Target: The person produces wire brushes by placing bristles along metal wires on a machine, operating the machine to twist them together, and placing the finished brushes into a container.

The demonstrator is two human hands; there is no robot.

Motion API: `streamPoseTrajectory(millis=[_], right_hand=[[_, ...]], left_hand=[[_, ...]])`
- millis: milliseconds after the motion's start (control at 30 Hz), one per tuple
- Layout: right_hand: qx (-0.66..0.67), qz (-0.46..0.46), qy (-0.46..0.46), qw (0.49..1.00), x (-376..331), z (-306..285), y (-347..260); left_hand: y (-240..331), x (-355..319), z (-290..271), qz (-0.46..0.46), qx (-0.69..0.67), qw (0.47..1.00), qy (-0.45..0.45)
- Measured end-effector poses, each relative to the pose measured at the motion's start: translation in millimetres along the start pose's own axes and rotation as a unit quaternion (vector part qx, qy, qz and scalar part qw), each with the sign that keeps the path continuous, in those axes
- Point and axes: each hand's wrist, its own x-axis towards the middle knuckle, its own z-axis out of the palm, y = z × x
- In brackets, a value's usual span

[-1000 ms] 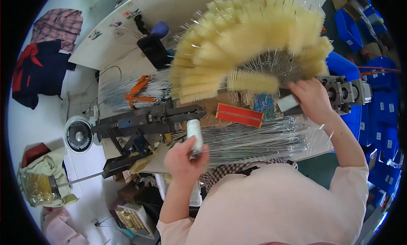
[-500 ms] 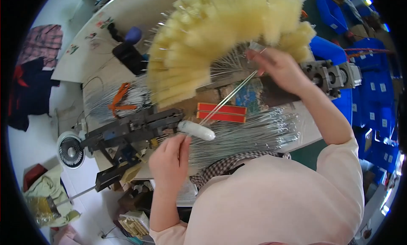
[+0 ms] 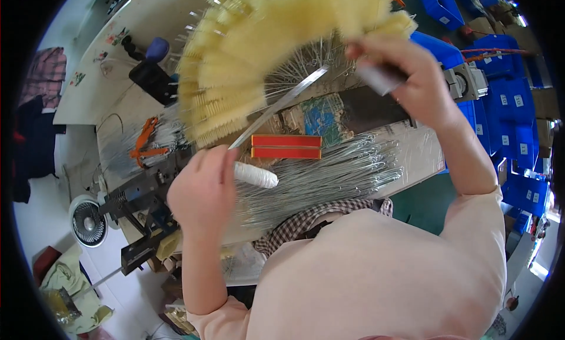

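A long metal strip (image 3: 276,109) slants across the bench, its low end at the left hand (image 3: 203,190) and its high end reaching up toward the yellow brushes (image 3: 259,51). The left hand is closed around a white handle (image 3: 255,175), which sticks out to the right of the fist; whether the strip joins that handle I cannot tell. The right hand (image 3: 412,81) is raised well apart from the left, up by the brushes' right edge, its fingers clamped on a small grey piece (image 3: 381,78).

The brushes fan out in a wide arc on thin wire stems over the middle of the bench. Below the strip lies a red flat box (image 3: 286,146), and just under that a bundle of wires (image 3: 318,178) spread along the bench's near edge. Orange pliers (image 3: 144,141) lie to the left, near a dark metal machine (image 3: 138,193). A small fan (image 3: 88,221) stands on the floor beyond it. Blue bins (image 3: 518,104) are stacked at the right.
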Motion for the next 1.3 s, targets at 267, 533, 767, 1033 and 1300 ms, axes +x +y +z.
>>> streamPoseTrajectory(millis=[267,533,767,1033,1300], right_hand=[[-0.037,-0.044,0.107,0.993,12,-25,-22],[-0.179,-0.125,-0.238,0.946,-13,82,-31],[-0.129,-0.243,-0.138,0.952,42,154,-31],[-0.071,-0.174,-0.179,0.966,53,160,-31],[-0.065,-0.145,-0.23,0.96,61,160,-30]], left_hand=[[54,18,33,0.091,-0.088,0.989,-0.08],[20,-24,4,0.081,0.031,0.992,-0.097],[-29,-82,16,-0.137,-0.117,0.981,0.067],[-1,-66,59,-0.38,-0.751,0.538,-0.045],[0,-63,67,-0.324,-0.821,0.459,-0.097]])
